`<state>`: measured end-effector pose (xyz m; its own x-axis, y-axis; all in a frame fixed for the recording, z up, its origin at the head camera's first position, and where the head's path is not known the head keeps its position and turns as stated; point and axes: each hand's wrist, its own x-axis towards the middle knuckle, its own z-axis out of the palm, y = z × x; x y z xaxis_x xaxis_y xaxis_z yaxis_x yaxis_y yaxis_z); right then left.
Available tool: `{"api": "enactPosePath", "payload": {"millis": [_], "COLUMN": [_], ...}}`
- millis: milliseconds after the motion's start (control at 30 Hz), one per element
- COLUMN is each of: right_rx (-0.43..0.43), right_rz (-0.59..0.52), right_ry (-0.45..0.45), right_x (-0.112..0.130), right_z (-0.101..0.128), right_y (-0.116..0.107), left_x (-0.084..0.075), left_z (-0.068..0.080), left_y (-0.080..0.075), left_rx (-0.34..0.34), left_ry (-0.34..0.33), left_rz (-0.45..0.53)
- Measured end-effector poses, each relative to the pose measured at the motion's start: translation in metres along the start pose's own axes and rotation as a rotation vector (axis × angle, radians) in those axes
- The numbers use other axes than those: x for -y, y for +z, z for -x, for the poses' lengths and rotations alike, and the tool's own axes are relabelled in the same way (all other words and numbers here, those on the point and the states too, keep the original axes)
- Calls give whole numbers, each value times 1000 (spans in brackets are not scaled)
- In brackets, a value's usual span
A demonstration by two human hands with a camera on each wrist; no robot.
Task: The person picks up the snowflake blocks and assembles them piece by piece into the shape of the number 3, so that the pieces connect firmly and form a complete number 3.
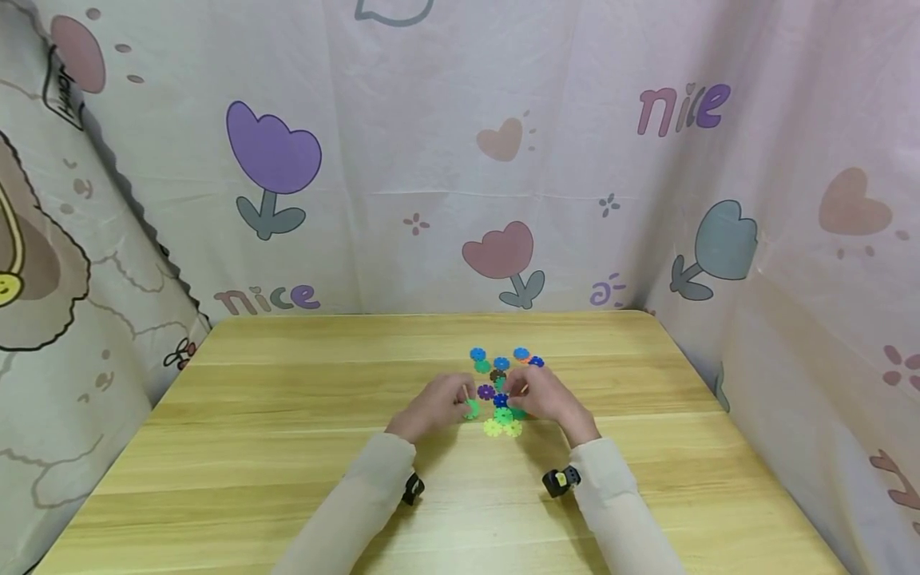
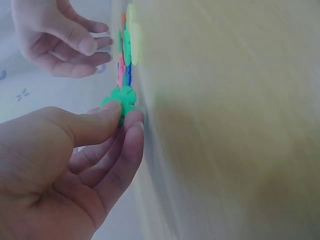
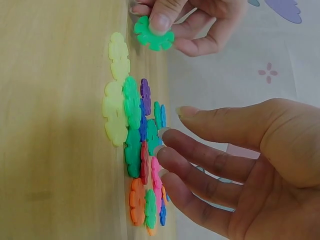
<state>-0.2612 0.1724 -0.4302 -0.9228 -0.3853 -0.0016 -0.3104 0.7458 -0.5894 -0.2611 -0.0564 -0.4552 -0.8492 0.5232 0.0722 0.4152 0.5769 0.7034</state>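
Note:
My left hand [image 1: 437,403] pinches a bright green flower-shaped plastic disc [image 2: 126,95] between thumb and fingers, just left of a loose group of similar discs. Across from it, my right hand [image 1: 546,397] hovers over the group's right side. Its thumb and fingers are spread apart with nothing between them in the right wrist view. Nearest its fingertips are a dark green disc [image 3: 152,136] and a red disc [image 3: 144,162]. Two yellow discs, one of them this yellow disc [image 3: 115,115], lie at the group's near edge, beside a green disc [image 3: 131,102].
Farther back on the wooden table [image 1: 287,399] lie several blue discs, among them one blue disc [image 1: 477,354], and a brown disc [image 1: 497,374]. A purple disc [image 1: 485,392] sits between the hands. Printed curtain [image 1: 402,160] hangs behind the table and along both sides.

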Motion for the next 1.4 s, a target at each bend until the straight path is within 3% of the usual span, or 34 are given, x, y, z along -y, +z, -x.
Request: {"api": "enactPosePath", "payload": {"millis": [500, 767, 1133, 1400], "right_rx": [60, 26, 113, 106], "right_rz": [9, -9, -287, -355], "right_ry": [-16, -56, -39, -54], "right_x": [7, 1, 18, 30], "right_z": [-4, -4, -4, -5], "right_y": [19, 19, 18, 27], "left_x": [11, 16, 17, 12], "left_z": [13, 21, 30, 39], "left_y": [-11, -11, -14, -16], "left_rx": [-40, -60, -82, -83], "left_ry": [7, 1, 34, 24], "left_rz": [43, 59, 107, 123]}}
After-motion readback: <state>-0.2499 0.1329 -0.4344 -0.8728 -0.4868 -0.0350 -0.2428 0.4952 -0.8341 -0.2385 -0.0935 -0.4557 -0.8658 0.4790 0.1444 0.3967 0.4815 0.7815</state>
